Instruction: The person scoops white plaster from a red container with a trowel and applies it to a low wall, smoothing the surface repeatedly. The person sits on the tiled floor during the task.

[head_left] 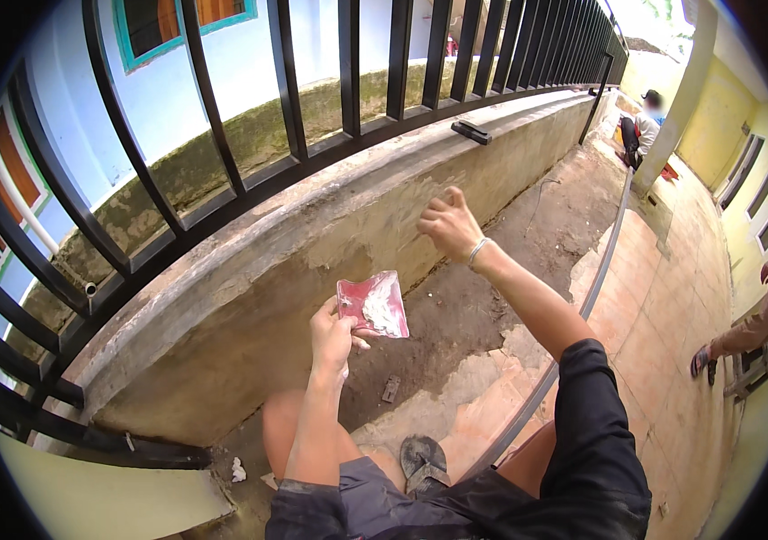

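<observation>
The card (359,303) is a small, pinkish-red square with wavy, bent edges, and a thick white blob of paste (386,308) sits on its right part. It is up in the air in front of the rough, stained wall (375,229), clamped in the left grip (333,335), with the thumb on top. The right grip (449,225) is up near the wall, its fingers curled; I cannot tell if they pinch something. A tall black fence (346,72) runs along the wall's top and blocks that side. A black block (471,132) lies by the top's near edge. Below is brown dirt (528,243) with a little chip (391,389) on it. A long grey strip (596,286) splits dirt from tiles (654,297). Far off, a person (643,130) sits by a post (681,99).
</observation>
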Available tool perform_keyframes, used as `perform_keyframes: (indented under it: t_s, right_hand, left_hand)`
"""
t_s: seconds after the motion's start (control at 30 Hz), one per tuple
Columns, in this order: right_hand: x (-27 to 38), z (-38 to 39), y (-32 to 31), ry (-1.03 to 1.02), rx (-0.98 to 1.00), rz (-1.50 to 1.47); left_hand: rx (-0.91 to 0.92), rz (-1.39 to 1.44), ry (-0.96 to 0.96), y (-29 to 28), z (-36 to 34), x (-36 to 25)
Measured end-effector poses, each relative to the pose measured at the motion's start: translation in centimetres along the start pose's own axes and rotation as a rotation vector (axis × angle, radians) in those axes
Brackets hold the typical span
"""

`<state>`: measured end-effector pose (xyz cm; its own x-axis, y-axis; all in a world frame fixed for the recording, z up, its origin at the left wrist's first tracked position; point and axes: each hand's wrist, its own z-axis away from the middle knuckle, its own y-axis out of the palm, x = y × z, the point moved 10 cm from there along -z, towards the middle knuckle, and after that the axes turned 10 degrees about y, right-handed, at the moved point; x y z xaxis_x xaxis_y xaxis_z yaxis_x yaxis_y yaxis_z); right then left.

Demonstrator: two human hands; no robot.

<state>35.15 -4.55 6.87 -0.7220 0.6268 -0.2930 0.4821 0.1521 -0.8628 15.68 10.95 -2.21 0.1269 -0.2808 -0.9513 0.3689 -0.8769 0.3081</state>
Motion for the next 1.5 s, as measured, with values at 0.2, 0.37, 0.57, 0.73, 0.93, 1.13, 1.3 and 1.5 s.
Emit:
perform_keyframes:
  t_s: [0.2,0.37,0.57,0.73,0.93,1.13,1.3,1.5]
  right_hand:
    - [0.7,-2.9,0.7,0.071,-0.230,0.085]
    - [-9.1,-6.1,-10.3,0.222,-0.465,0.066]
    - [2.0,-1.5,-0.7,0.011,-0.053,0.025]
    - [5.3,-0.6,2.6,0.035,-0.212,0.085]
    - [-5.4,-4.0,-10.1,0.152,-0.558,-0.056]
    - [2.9,-3.9,-4.6,-0.022,0.029,0.004]
    - [0.9,-8.3,-9.6,-0.013,-0.163,0.026]
    - [-0.4,-6.5,-13.1,0.038,-0.276,-0.047]
  left_hand:
    - [-0.024,0.019,0.014,-0.1,0.5,-0.6]
    - [-0.029,0.011,-0.015,0.0,0.6,-0.6]
    - [-0.042,0.014,0.034,-0.8,1.0,-1.6]
    - [-0.072,0.039,0.049,-1.4,1.3,-2.1]
    - [-0.067,0.038,0.023,-1.2,1.4,-2.2]
    - [-0.081,0.033,0.044,-1.5,1.8,-2.6]
    - [-0.088,0.018,0.049,-1.6,1.7,-2.7]
    - [-0.073,0.021,0.040,-1.6,1.5,-2.2]
